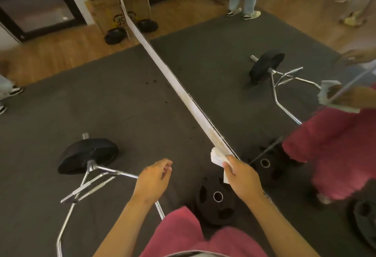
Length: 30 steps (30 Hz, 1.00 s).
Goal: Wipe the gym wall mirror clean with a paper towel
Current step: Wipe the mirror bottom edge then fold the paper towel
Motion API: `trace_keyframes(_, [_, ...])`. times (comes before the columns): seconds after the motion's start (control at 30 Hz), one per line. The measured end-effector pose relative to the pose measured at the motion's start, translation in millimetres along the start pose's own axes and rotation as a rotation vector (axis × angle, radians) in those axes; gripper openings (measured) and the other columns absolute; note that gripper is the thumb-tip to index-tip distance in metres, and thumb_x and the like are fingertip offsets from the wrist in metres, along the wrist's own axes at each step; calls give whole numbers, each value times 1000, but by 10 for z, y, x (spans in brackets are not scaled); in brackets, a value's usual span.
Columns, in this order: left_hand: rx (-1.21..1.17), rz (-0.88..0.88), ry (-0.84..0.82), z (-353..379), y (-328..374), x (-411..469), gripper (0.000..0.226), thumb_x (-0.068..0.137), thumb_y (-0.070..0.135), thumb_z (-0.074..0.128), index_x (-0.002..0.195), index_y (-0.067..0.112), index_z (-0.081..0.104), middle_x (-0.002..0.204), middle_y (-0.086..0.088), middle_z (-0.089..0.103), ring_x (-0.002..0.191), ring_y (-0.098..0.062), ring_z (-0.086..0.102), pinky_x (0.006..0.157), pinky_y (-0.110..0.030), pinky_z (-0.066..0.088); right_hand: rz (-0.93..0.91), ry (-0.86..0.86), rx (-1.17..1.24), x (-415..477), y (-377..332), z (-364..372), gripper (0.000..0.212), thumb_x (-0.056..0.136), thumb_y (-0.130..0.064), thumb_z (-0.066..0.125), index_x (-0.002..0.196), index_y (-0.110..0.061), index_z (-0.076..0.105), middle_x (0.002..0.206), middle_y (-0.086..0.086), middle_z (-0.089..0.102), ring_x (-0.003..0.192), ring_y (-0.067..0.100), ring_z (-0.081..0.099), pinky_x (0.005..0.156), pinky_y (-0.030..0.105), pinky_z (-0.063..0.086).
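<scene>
Above the dark rubber gym mat (122, 104), the right hand (242, 179) pinches a crumpled white paper towel (216, 157) against the lower edge of the large glass wall mirror (213, 77); the towel is probably light, soft and tear-prone and best gripped bunched, while the left hand (152, 179) hangs loosely curled and empty near the mirror.

A single wide-angle view from the person's head, tilted steeply down and forward along the foot of the wall mirror (223, 85), whose lower edge crosses diagonally from top left to bottom centre. The floor mat (101, 104) lies left, its reflection right. The wearer's pink trousers (179, 234) sit close at the bottom edge
</scene>
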<state>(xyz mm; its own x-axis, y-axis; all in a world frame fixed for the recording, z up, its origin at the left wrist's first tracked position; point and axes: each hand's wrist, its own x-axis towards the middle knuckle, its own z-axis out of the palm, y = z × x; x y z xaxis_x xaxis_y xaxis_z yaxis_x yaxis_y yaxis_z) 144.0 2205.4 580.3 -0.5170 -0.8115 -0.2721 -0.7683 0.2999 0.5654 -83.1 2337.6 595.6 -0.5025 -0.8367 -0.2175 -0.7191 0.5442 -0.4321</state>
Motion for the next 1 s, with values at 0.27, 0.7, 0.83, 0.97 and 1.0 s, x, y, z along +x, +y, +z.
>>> trace_keyframes(0.27, [-5,-264,31,-435,-706,482,21,97,20,55,116,20,66,106,1,71,100,-22,66,87,-36,51,104,-17,28,854,-270,52,25,104,-25,45,113,-8,61,104,13,69,97,33,65,70,32,35])
trace_keyframes(0.7, [-262,-603,106,-364,-1039,1674,19,97,21,54,111,28,65,101,3,71,93,-23,66,86,-41,53,-94,-246,-54,3043,-759,238,23,102,-23,46,107,-8,63,104,14,69,96,37,61,73,39,42])
trace_keyframes(0.83, [-372,-663,234,-536,-890,2325,19,96,20,55,110,26,66,100,2,72,96,-23,68,89,-41,53,-216,-295,-140,3988,-1152,122,25,103,-24,44,114,-11,62,108,13,69,96,34,62,71,37,43])
trace_keyframes(0.97, [-454,-653,286,-736,-780,2758,20,96,17,56,111,23,67,101,4,73,94,-18,68,85,-35,52,-302,-315,-153,4575,-1588,25,28,106,-26,41,121,-14,61,107,8,68,91,24,63,66,31,39])
trace_keyframes(1.0, [-473,-666,303,-791,-801,2828,19,97,16,57,111,22,68,101,3,73,94,-18,68,82,-32,51,-317,-330,-159,4678,-1679,34,28,106,-27,40,120,-14,61,107,8,69,90,23,63,66,32,42])
